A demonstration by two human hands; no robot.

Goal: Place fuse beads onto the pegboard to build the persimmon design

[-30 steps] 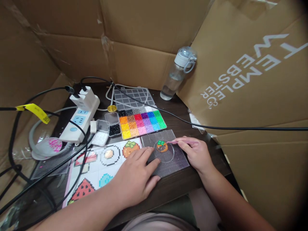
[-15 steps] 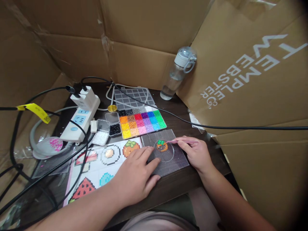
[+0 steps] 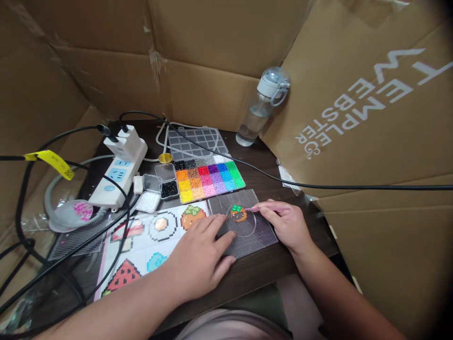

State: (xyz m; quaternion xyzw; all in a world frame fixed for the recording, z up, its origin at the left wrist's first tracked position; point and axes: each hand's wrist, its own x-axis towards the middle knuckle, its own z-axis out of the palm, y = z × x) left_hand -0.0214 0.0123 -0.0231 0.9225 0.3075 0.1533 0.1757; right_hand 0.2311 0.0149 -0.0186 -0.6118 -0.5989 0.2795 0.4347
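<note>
My right hand [image 3: 286, 222] pinches a pair of pink tweezers [image 3: 271, 208], whose tip is at the upper right of a small orange and green bead figure [image 3: 239, 214]. The figure lies in a clear round dish or ring [image 3: 247, 232] on a transparent pegboard [image 3: 264, 236]. My left hand [image 3: 201, 255] rests flat with fingers spread, its fingertips at the pegboard's left edge and the ring. Partly under that hand lies a pattern sheet [image 3: 141, 250] with pixel pictures, among them an orange fruit with green leaves.
Behind the pegboard stands a sorted bead box [image 3: 212, 179] with its clear lid [image 3: 198, 144] open. Small boxes of black beads [image 3: 169, 189] and white beads [image 3: 148, 202] sit beside it. A water bottle [image 3: 258, 111], a power strip [image 3: 118, 177] and black cables [image 3: 247, 165] surround them, within cardboard walls.
Both hands stay nearly in place. The tweezers remain at the bead figure's upper right, with only a slight shift of the whole view.
</note>
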